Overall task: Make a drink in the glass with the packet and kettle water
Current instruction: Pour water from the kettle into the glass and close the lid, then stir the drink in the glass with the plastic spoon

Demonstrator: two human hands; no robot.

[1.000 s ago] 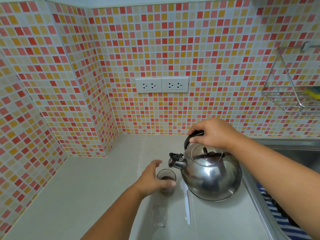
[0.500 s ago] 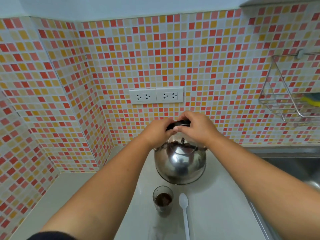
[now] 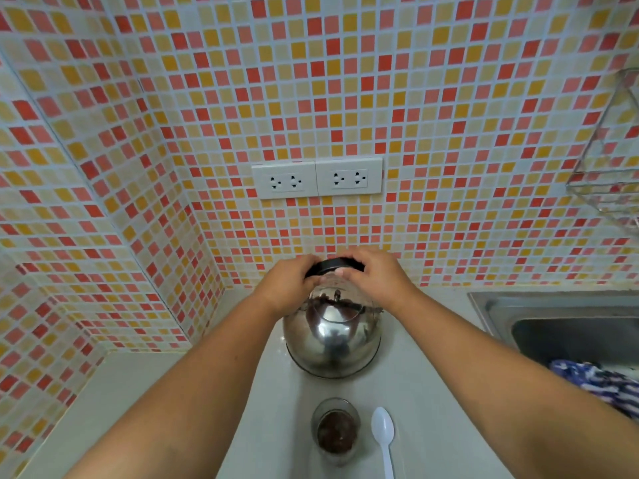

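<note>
A shiny steel kettle (image 3: 332,344) stands on the pale counter (image 3: 145,402) near the tiled back wall. Its black handle (image 3: 333,265) arches over the lid. My left hand (image 3: 288,286) grips the handle's left end and my right hand (image 3: 375,280) grips its right end. In front of the kettle stands a small clear glass (image 3: 336,431) with dark brown powder at its bottom. A white plastic spoon (image 3: 383,435) lies just right of the glass. I cannot see the packet.
A steel sink (image 3: 567,326) sits at the right, with a blue and white cloth (image 3: 598,385) at its near edge. A wire rack (image 3: 612,167) hangs on the wall at the upper right. Two double sockets (image 3: 316,179) sit above the kettle.
One second ago my left hand held the glass while my right hand held the kettle by it. The kettle now stands further back and both hands are on its handle.
</note>
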